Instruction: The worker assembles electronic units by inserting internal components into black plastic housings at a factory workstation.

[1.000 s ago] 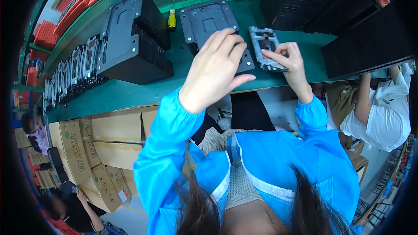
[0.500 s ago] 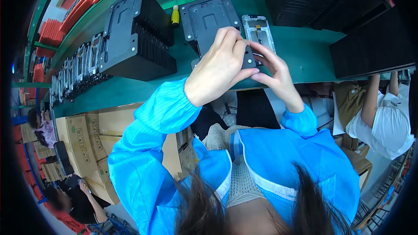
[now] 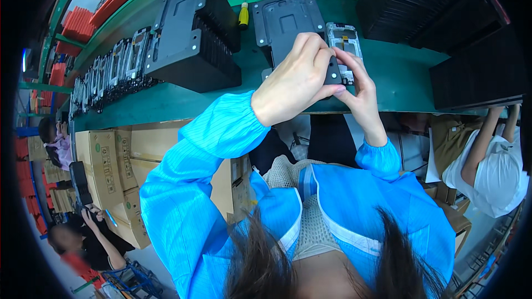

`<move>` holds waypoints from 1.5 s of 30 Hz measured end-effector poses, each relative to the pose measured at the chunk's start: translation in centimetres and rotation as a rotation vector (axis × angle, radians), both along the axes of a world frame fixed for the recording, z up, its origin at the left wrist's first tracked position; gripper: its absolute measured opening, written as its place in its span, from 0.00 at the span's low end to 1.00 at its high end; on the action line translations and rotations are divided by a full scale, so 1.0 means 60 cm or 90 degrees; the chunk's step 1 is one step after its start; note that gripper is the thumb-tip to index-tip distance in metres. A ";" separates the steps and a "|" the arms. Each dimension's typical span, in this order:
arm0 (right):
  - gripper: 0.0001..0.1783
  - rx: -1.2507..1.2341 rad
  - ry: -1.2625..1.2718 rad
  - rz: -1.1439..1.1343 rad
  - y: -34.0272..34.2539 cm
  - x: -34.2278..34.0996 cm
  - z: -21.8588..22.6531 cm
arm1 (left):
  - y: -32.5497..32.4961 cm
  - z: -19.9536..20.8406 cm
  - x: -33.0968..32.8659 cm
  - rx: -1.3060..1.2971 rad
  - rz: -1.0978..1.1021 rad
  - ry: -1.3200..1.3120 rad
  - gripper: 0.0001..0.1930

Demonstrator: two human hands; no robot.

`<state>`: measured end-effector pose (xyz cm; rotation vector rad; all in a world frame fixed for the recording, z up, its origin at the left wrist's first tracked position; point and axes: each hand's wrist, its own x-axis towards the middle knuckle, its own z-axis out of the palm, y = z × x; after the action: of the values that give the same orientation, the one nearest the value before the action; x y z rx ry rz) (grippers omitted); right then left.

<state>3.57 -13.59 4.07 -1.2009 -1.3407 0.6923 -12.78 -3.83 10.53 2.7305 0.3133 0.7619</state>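
The right hand (image 3: 361, 91), a second ago on the metal phone frame (image 3: 344, 37), now meets the left hand (image 3: 299, 77) at the near right corner of the black tray (image 3: 288, 17). The frame lies just right of the tray, straighter and closer to it than before. Both hands have curled fingers, thumbtips nearly meeting; whether either pinches the corner, I cannot tell.

1. Workbench (image 3: 396, 80) left end: row of frames (image 3: 116, 66), then tray stack (image 3: 191, 41) to their right.
2. Near the back edge: screwdriver (image 3: 244, 16), between tray stack and fixture tray (image 3: 288, 19).
3. Right of fixture tray: single frame (image 3: 343, 34).
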 end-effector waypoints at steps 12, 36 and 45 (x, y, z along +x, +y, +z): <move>0.41 0.088 -0.030 -0.033 0.018 -0.008 0.027 | 0.004 0.015 -0.023 -0.032 0.097 -0.217 0.27; 0.26 0.044 -0.052 -0.094 0.012 -0.004 0.023 | 0.150 0.124 -0.203 0.208 0.260 -0.007 0.20; 0.16 0.194 -0.500 0.313 0.183 0.008 0.076 | 0.140 0.119 -0.209 0.265 0.267 0.077 0.22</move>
<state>4.05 -2.58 8.65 -0.9192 -2.3537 0.3153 -25.35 4.59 17.64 3.1537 0.8638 0.8434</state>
